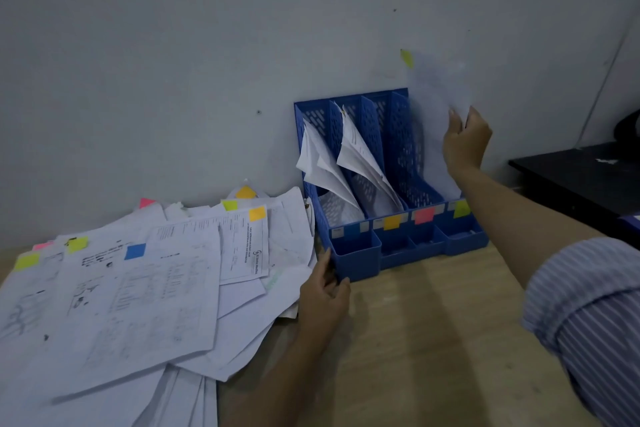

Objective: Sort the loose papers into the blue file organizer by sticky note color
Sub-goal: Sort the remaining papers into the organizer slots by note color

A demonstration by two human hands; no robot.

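Note:
The blue file organizer (pixel 356 253) stands against the wall with four slots, labelled blue, orange, pink and green at the front. Papers lean in the two left slots. My right hand (pixel 465 140) pinches a blurred white sheet (pixel 438 87) with a yellow-green sticky note at its top corner; the sheet stands in the rightmost, green-labelled slot. My left hand (pixel 323 291) grips the organizer's front left corner. A spread pile of loose papers (pixel 138 288) with coloured sticky notes lies to the left on the table.
The wooden table (pixel 433 340) runs under everything. A dark desk (pixel 581 180) stands at the right, beyond my striped sleeve (pixel 588 315). The wall sits directly behind the organizer.

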